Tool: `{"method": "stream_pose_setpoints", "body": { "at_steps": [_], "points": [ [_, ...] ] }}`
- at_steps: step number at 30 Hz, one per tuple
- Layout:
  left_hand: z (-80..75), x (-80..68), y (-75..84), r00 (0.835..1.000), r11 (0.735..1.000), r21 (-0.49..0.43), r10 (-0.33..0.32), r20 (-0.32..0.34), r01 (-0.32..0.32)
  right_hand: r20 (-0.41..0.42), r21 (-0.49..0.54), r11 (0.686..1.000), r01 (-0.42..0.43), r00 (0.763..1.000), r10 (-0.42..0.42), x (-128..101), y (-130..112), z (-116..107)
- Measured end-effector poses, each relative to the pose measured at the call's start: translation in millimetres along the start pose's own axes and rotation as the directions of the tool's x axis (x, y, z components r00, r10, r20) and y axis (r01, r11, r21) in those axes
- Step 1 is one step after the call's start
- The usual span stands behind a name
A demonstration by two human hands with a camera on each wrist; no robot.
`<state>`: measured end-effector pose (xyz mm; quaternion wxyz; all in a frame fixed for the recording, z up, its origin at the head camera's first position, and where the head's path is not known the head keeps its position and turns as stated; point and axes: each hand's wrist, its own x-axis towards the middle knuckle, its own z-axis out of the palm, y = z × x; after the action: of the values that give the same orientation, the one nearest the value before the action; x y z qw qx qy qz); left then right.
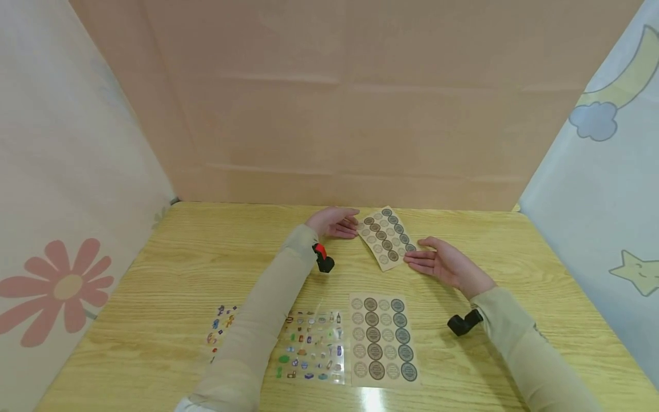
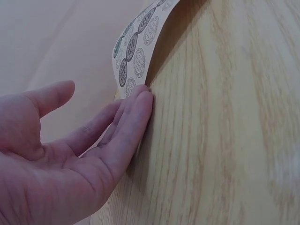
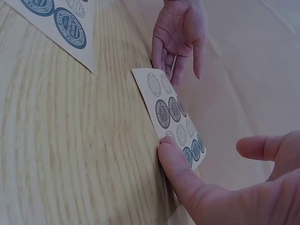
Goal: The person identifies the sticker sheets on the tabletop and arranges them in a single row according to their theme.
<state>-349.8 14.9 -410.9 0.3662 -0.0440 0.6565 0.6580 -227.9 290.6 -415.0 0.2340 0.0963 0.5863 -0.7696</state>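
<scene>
A brown sticker sheet (image 1: 386, 237) with round grey and brown labels lies tilted on the wooden table (image 1: 154, 309), towards the back. My left hand (image 1: 340, 223) rests at its left edge, straight fingers touching the paper. In the left wrist view the left hand (image 2: 112, 136) lies flat against the sheet (image 2: 136, 51). My right hand (image 1: 432, 260) touches the sheet's right lower edge with straight fingers. The right wrist view shows the right hand (image 3: 187, 183) with a fingertip on the sheet (image 3: 171, 110) and the left hand (image 3: 180, 33) beyond it. Neither hand grips anything.
A second brown sheet of round labels (image 1: 382, 337) lies near the front edge, seen again as the label sheet (image 3: 61, 23). Beside it sits a clear sheet of small coloured stickers (image 1: 311, 346), and another coloured sheet (image 1: 221, 326) is partly under my left sleeve. Cloth walls enclose the table.
</scene>
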Motion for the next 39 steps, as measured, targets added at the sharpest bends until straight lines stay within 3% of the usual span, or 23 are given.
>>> {"method": "stream_pose_setpoints", "body": {
  "at_steps": [10, 15, 22, 32, 39],
  "points": [
    [1.2, -0.3, 3.4, 1.0, 1.0, -0.014, -0.01, -0.003, 0.01, -0.026, -0.057, 0.998, -0.035, 0.999, 0.034, 2, -8, 3],
    [4.1, -1.3, 2.2, 1.0, 0.994, -0.108, -0.014, 0.022, 0.017, -0.039, -0.073, 0.996, -0.051, 0.998, 0.048, 4, -9, 4],
    [9.6, 6.0, -2.5, 0.999, 0.962, -0.273, -0.013, 0.03, 0.02, -0.055, -0.098, 0.993, -0.07, 0.996, 0.065, 9, -11, 4],
    [15.2, 8.0, -12.4, 0.996, 0.96, -0.272, 0.039, -0.079, -0.059, -0.076, -0.044, 0.992, -0.122, 0.99, 0.119, 17, -10, 0],
    [14.8, 8.8, -14.0, 0.992, 0.955, -0.288, 0.041, -0.12, -0.074, -0.081, -0.168, 0.98, -0.104, 0.992, 0.092, 25, -10, -10]
  ]
}}
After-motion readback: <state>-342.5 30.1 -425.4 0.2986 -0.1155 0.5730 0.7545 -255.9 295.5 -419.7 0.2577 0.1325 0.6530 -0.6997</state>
